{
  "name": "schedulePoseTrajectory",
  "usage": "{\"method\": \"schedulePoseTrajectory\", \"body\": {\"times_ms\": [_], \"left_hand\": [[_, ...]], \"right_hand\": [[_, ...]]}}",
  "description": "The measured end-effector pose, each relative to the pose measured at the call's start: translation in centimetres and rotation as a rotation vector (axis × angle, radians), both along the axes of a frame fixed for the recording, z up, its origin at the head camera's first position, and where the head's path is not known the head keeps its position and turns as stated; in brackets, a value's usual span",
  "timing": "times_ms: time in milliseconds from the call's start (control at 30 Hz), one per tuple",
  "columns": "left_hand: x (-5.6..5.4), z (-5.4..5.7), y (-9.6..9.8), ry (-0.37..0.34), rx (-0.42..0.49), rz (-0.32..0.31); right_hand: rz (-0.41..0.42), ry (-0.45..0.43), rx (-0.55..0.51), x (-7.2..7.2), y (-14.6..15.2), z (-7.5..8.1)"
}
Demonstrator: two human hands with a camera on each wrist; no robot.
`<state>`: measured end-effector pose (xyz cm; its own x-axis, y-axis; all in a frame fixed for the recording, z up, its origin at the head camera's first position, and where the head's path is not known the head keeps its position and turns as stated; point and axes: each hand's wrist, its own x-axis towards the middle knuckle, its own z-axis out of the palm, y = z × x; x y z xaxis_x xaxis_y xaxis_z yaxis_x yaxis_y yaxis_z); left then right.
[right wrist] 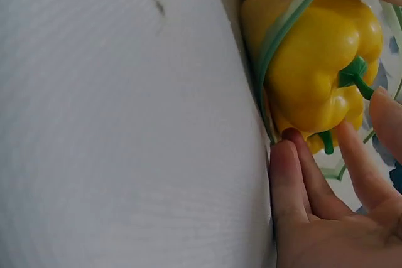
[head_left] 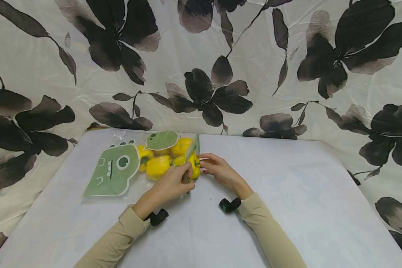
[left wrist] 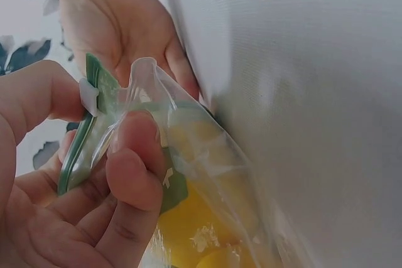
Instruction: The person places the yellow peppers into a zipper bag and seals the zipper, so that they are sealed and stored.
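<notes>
A clear zip bag (head_left: 114, 175) printed with a green cartoon creature lies on the table, its mouth to the right. Several yellow bell peppers (head_left: 158, 167) are inside. My left hand (head_left: 172, 181) pinches the near side of the mouth; the left wrist view shows a white slider (left wrist: 89, 96) on the green zip strip (left wrist: 76, 149) by its fingers. One bell pepper (right wrist: 314, 61) with a green stem sits right in the parted mouth. My right hand (head_left: 223, 174) reaches to it from the right, fingers extended, fingertips at the pepper and thumb tip by its stem.
A white cloth covers the table (head_left: 288, 208). Behind it hangs a pale curtain (head_left: 271, 67) with dark flowers. A black wrist camera (head_left: 230, 205) sits at the right cuff, another camera (head_left: 158, 217) at the left.
</notes>
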<state>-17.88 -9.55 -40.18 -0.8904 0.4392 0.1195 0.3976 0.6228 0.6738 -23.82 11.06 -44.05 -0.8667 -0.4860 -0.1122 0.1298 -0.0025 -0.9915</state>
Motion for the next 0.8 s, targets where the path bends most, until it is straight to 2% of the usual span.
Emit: {"method": "schedulePoseTrajectory", "body": {"times_ms": [167, 400, 600, 800], "left_hand": [[0.0, -0.1, 0.1, -0.004, -0.009, 0.003], [0.2, -0.2, 0.3, 0.024, 0.0, -0.024], [0.3, -0.2, 0.4, 0.041, -0.006, -0.03], [0.3, -0.2, 0.3, 0.047, -0.004, -0.037]], "right_hand": [[-0.011, 0.031, 0.011, 0.1, 0.0, -0.1], [-0.044, 0.155, 0.12, 0.5, -0.5, -0.1], [-0.095, 0.181, 0.123, 0.7, -1.2, -0.2], [-0.092, 0.154, 0.12, 1.0, -1.3, 0.1]]}}
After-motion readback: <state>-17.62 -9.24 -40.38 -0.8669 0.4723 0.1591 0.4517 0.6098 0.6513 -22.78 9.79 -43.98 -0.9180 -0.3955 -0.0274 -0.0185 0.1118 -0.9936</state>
